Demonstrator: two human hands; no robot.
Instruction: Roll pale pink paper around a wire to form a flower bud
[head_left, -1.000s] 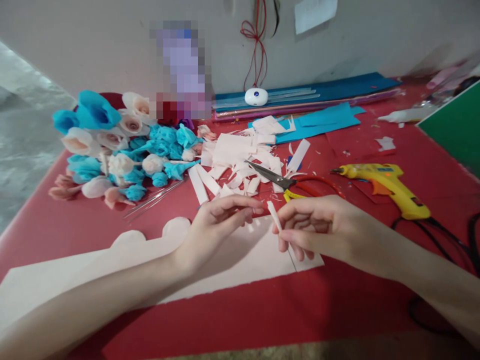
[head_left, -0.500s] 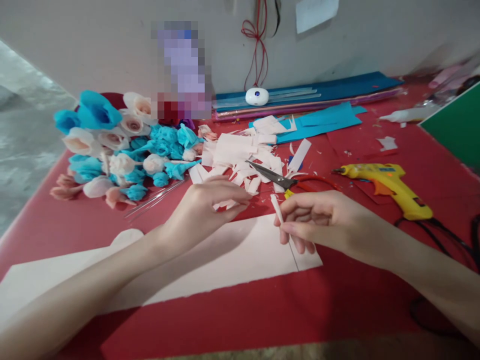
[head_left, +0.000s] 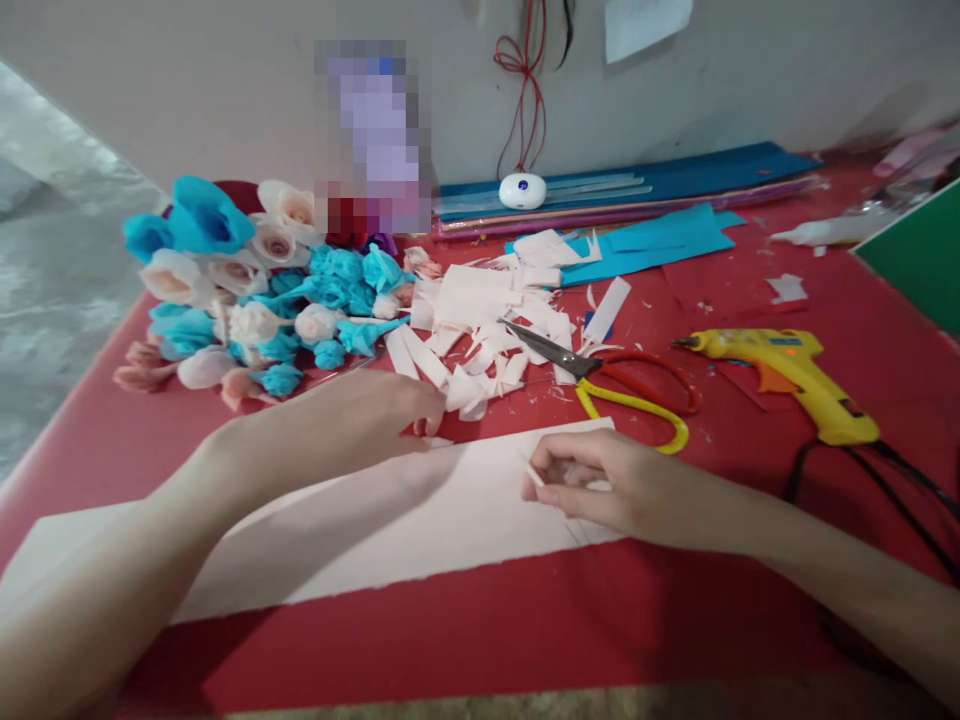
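Observation:
My right hand [head_left: 589, 482] pinches a rolled strip of pale paper [head_left: 535, 474] between thumb and fingers, above the right end of a long white paper sheet [head_left: 480, 510]. A thin dark line, like a wire, runs down below it. My left hand [head_left: 394, 408] is over the sheet's far edge with its fingers curled downward; a pale paper sliver [head_left: 441, 442] shows beneath them. What its fingertips grip, if anything, is hidden. Beyond my right hand lie scissors [head_left: 555, 352] with one red and one yellow handle, partly over white paper scraps [head_left: 476, 300].
Blue, white and pink paper flowers [head_left: 225, 270] are heaped at the left. A yellow glue gun [head_left: 795, 375] with a black cord lies right. Blue paper sheets [head_left: 652, 245] and a white rounded device [head_left: 523, 190] are at the back, by the wall, on the red table [head_left: 450, 650].
My left hand has moved left and turned its fingers down. My right hand has lowered slightly leftward with the paper strip tilted, uncovering the scissors' handles. The view has shifted slightly.

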